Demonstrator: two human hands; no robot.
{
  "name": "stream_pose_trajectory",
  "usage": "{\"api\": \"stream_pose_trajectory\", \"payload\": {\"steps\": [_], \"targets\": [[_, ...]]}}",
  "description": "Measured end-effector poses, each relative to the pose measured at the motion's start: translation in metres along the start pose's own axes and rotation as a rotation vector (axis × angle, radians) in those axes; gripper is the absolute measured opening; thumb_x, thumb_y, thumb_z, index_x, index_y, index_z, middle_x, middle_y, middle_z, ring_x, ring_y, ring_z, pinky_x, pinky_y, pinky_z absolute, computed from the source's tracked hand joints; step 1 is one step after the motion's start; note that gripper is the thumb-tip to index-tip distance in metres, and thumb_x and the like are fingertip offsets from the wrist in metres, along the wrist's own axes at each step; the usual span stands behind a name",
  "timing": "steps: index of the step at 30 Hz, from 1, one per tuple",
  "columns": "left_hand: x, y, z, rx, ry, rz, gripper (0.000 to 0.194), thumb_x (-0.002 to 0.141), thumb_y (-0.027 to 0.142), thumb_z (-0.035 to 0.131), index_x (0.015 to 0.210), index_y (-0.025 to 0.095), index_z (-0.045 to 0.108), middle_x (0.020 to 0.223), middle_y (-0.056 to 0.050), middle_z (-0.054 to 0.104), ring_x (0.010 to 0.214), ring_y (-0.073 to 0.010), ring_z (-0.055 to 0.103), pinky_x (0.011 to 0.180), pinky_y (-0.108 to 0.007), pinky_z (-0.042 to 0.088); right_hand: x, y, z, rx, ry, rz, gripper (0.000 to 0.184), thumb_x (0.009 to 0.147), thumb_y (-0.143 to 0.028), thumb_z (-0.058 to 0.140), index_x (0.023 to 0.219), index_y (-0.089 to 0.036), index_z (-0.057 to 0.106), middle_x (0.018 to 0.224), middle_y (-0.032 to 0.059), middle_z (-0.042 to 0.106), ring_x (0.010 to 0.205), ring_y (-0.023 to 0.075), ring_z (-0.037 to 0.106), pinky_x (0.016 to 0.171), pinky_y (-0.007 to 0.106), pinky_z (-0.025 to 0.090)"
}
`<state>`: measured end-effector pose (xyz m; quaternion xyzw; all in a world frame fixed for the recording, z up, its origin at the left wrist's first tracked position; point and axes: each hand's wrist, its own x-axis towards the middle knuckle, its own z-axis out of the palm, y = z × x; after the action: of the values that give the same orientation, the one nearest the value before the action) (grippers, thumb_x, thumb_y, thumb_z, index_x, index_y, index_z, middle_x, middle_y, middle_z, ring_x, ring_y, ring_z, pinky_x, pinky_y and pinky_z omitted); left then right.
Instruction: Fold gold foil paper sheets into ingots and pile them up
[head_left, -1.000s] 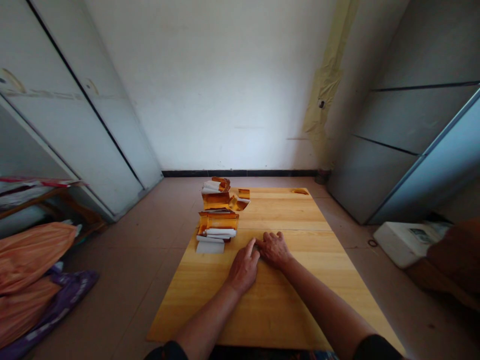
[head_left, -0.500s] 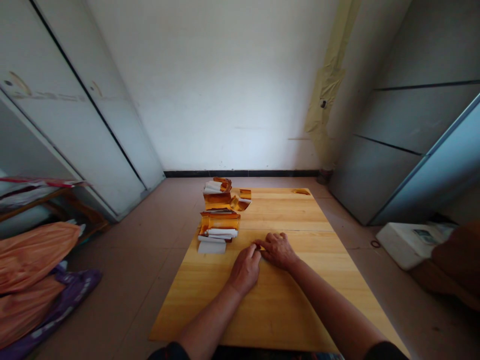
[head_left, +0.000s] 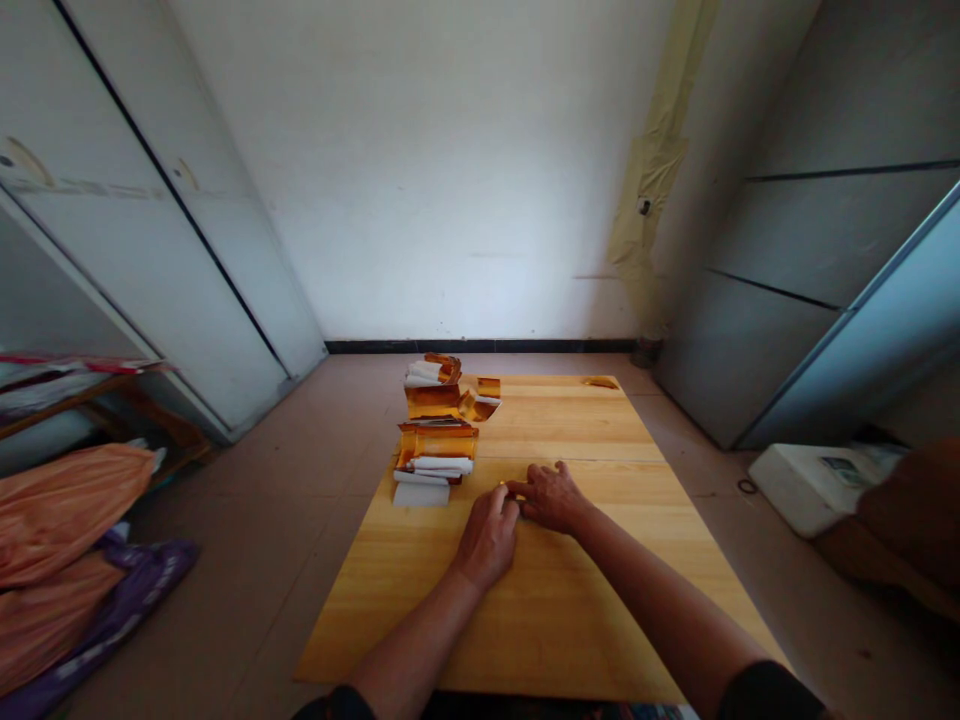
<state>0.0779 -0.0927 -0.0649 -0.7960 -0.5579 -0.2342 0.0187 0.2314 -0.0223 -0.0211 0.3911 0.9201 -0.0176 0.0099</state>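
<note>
Where the two hands meet: I see a small amber piece with a shiny glint at the fingertips, low against the wood and mostly hidden from me.
Left hand: index finger and thumb drawn close together beside the amber piece, the other fingers curled under; I cannot tell whether they pinch it.
Right hand: index finger stretched to the left fingertips, the rest bent and spread over the board; I cannot tell whether it grips anything.
Tabletop: pale yellow wood with streaky grain, flat and straight-edged, a thin seam running across it.
Near pile: to the left of the hands and apart from them, I make out glossy amber sheets, curved like troughs, with matte white rolls and a flat pale slip at the front.
Far pile: another curved amber sheet behind, translucent-looking, more white rolls beyond it.
Far right corner: a thin amber sliver, flat on the wood.
Wall: smooth, whitish, with wrinkled yellowish tape.
</note>
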Motion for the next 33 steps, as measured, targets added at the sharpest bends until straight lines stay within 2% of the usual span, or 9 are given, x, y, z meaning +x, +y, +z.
{"api": "stream_pose_trajectory", "payload": {"steps": [4, 12, 24, 29, 33], "targets": [[-0.001, 0.001, -0.002, 0.043, -0.020, 0.032, 0.028, 0.080, 0.006, 0.041, 0.098, 0.018, 0.059, 0.114, -0.011, 0.056, 0.103, -0.0219, 0.054, 0.095, -0.044, 0.040, 0.004, -0.002, -0.001, -0.007, -0.012, 0.002, 0.041, 0.089, -0.046, 0.041, 0.129, -0.039, 0.046, 0.101, 0.0077, 0.056, 0.090, 0.0225, 0.056, 0.084, 0.042, 0.028], [-0.002, 0.004, -0.005, 0.044, -0.042, -0.037, 0.029, 0.081, 0.008, 0.041, 0.102, 0.019, 0.057, 0.117, -0.011, 0.057, 0.106, -0.0224, 0.053, 0.097, -0.050, 0.032, 0.010, -0.005, -0.005, 0.029, -0.058, 0.033, 0.043, 0.088, -0.054, 0.038, 0.128, -0.042, 0.047, 0.101, 0.0075, 0.058, 0.088, 0.0234, 0.059, 0.083, 0.043, 0.030], [0.000, 0.003, -0.004, 0.021, -0.035, -0.087, 0.030, 0.075, 0.006, 0.044, 0.101, 0.015, 0.056, 0.118, -0.012, 0.054, 0.108, -0.0229, 0.050, 0.093, -0.041, 0.037, 0.020, -0.009, -0.022, 0.041, -0.168, 0.029, 0.048, 0.085, -0.058, 0.038, 0.130, -0.042, 0.044, 0.109, 0.0108, 0.059, 0.093, 0.0293, 0.060, 0.088, 0.057, 0.028], [0.003, 0.007, -0.007, 0.049, -0.068, -0.133, 0.028, 0.077, 0.009, 0.046, 0.102, 0.017, 0.056, 0.114, -0.010, 0.056, 0.106, -0.0231, 0.049, 0.091, -0.040, 0.036, 0.018, -0.011, -0.018, 0.041, -0.136, 0.046, 0.047, 0.085, -0.055, 0.039, 0.129, -0.041, 0.045, 0.107, 0.0101, 0.059, 0.091, 0.0285, 0.060, 0.088, 0.055, 0.029], [0.004, 0.010, -0.011, 0.092, -0.097, -0.146, 0.026, 0.077, 0.011, 0.047, 0.100, 0.019, 0.056, 0.113, -0.009, 0.056, 0.106, -0.0231, 0.049, 0.091, -0.041, 0.034, 0.007, -0.009, -0.008, 0.045, -0.061, 0.084, 0.039, 0.086, -0.050, 0.041, 0.120, -0.035, 0.053, 0.104, 0.0086, 0.058, 0.091, 0.0260, 0.057, 0.086, 0.047, 0.030]]}}
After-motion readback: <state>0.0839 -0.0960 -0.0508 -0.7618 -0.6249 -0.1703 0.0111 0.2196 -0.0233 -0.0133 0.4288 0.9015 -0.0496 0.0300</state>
